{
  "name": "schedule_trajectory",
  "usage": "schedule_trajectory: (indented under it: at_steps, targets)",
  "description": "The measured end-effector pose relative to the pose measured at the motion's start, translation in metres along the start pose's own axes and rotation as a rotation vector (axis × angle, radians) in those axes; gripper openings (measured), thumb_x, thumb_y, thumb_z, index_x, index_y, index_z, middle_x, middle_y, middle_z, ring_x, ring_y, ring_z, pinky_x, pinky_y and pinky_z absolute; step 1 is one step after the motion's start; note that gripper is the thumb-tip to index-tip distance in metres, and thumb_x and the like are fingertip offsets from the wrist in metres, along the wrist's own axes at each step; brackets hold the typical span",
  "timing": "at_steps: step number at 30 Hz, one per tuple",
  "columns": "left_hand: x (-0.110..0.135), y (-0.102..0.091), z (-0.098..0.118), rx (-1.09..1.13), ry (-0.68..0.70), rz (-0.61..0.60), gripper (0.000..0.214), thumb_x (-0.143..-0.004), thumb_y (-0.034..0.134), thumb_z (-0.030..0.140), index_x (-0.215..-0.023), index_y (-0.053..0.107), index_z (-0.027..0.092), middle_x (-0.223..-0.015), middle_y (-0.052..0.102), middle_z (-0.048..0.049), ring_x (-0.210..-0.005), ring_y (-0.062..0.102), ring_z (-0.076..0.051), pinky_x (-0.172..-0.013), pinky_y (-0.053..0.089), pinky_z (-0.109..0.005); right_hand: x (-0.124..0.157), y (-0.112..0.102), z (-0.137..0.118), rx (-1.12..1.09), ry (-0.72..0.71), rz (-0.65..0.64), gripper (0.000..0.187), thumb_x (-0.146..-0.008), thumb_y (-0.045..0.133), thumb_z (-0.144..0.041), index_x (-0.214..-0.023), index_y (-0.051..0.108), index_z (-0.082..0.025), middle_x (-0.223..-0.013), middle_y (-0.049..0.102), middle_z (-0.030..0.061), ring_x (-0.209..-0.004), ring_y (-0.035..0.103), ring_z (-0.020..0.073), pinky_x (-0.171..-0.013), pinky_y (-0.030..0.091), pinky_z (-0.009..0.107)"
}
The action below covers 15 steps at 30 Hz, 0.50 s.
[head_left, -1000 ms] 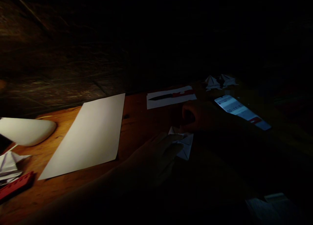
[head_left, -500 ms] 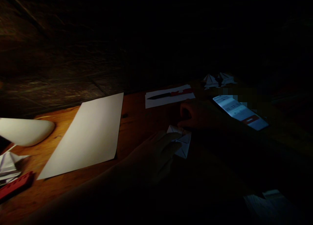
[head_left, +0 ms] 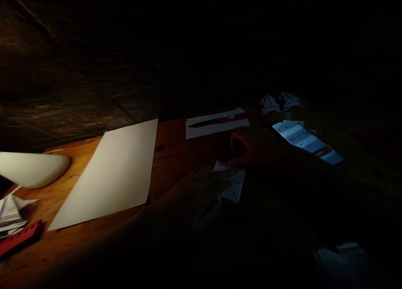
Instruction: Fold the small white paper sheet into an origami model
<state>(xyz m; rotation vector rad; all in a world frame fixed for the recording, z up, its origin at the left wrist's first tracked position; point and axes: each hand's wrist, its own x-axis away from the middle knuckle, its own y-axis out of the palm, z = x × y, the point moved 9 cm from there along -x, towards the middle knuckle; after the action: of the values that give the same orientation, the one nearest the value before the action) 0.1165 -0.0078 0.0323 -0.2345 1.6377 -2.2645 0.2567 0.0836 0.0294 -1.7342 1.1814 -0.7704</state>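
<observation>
Wooden table, lamp-lit, dim at right. Folded white paper piece lies mid-table beneath both hands. Left hand: fingers flat, open, pressing the paper. Right hand: curled, fingertips at the top corner; grip unclear in shadow. Flat pressure steadies the folds.

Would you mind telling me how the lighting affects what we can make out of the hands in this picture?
In the head view, the white lamp brightens the left of the table and the white sheet, while the left hand and right hand sit in deep shadow; the folded paper stays dim, and the phone screen glows brightly.
</observation>
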Motion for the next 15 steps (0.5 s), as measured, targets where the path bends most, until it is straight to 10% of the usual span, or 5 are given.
schedule_trajectory:
  at_steps: [15]
  targets:
    - [0.0021, -0.0035, 0.0044, -0.019, 0.066, 0.114, 0.045, -0.091, 0.054, 0.011, -0.136, 0.054, 0.016, -0.140, 0.059, -0.0118, -0.119, 0.055, -0.027, -0.098, 0.054, -0.043, -0.0001, 0.0013, 0.0030, -0.007, 0.005, -0.020, 0.038, -0.073, 0.081, -0.047, -0.094, 0.064, -0.020, -0.095, 0.067, 0.0058, -0.083, 0.058, 0.0209, -0.067, 0.037, 0.030]
